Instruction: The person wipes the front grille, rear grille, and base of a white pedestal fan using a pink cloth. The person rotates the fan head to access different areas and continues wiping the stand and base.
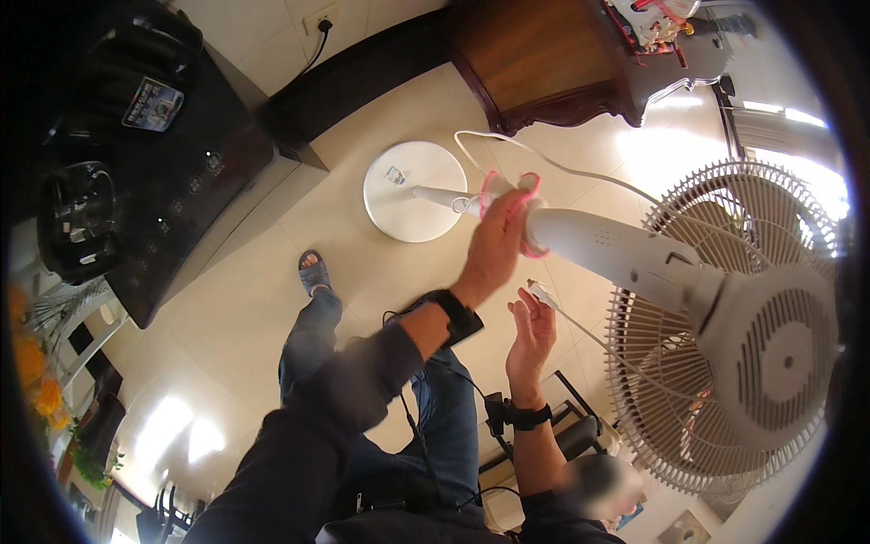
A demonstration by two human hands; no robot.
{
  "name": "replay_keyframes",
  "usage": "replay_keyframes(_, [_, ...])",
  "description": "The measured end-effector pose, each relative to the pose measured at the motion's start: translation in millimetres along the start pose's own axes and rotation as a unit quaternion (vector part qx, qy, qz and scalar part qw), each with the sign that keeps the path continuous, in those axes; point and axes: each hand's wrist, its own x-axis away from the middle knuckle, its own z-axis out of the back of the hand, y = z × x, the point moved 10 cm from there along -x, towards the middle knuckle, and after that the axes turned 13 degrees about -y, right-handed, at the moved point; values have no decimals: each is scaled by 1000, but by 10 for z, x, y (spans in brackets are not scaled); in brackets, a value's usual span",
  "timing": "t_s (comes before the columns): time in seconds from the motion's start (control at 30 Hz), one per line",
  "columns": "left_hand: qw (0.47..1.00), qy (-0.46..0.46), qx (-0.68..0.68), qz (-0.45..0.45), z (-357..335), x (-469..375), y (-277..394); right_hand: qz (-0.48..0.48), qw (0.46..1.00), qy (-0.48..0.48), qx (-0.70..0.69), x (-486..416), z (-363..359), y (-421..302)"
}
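A white pedestal fan leans across the view, its round base (416, 192) on the floor and its caged head (768, 360) at the right. My left hand (499, 245) is wrapped round a white cloth with pink edging (533, 241), pressed about the fan's upright just below its neck (598, 245). Lower down, my right hand (531, 333) is raised with bent fingers. A white plug (542, 292) on a thin white cord touches its fingertips; whether they grip it is unclear. Another stretch of white cord (571, 170) loops above the cloth.
A black-topped cabinet (224, 204) with glossy black items stands at the left. A carved wooden cabinet (544, 61) is at the top, near a wall socket (321, 19). Orange flowers (47, 398) show at the left rim. A person's blurred head (601, 486) appears lower right, beside a dark chair (578, 435).
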Motion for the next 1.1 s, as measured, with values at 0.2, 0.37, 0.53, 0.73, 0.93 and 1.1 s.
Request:
replay_keyframes(0.2, [990,37,-86,-103,-282,343,928,-47,993,-107,-13,522,-491,-512])
replay_keyframes(0.37, [997,-24,-31,-74,-396,251,1269,-11,991,-119,64,898,-642,-1318])
replay_keyframes(0.53, [993,-58,102,30,-76,481,1625,33,992,-99,66,934,-696,-1888])
replay_keyframes(0.73, [972,-186,1,144,-461,1516,1830,66,986,-137,68,964,-968,-1867])
replay_keyframes(0.93, [939,-253,-132,194,-583,1408,1566,16,997,-76,-8,1148,-234,-1231])
replay_keyframes(1.1, [908,-37,-416,2,-384,596,1815,5,973,63,-222,1359,832,-943])
